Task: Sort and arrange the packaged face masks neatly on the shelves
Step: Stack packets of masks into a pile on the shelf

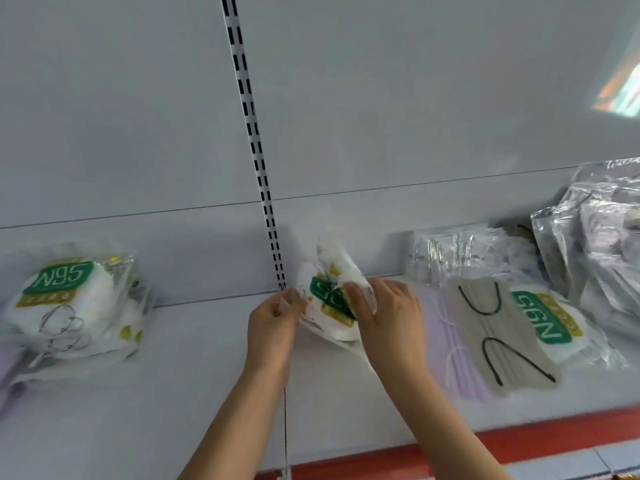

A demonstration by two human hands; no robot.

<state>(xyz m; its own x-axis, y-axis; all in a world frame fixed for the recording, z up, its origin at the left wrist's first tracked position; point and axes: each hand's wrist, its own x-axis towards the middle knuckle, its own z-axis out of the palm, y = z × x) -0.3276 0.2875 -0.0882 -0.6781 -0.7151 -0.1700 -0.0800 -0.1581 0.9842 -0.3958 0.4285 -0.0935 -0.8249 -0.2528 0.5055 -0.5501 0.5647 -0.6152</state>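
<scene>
A white N95 mask pack [329,271] with a green label is held above the white shelf [194,368] near its middle. My left hand [273,327] pinches the pack's left edge. My right hand [388,317] grips its right side, thumb across the label. A stack of matching N95 packs [69,299] lies at the left. To the right lie a purple mask pack [440,341], a beige mask pack with black ear loops [498,337] and another N95 pack [550,320].
Clear-wrapped mask packs [471,254] lie at the back right, with more crinkled clear packs [602,237] piled against the right edge. A slotted upright rail [256,147] runs down the back panel. A red strip [519,441] borders the shelf's front edge.
</scene>
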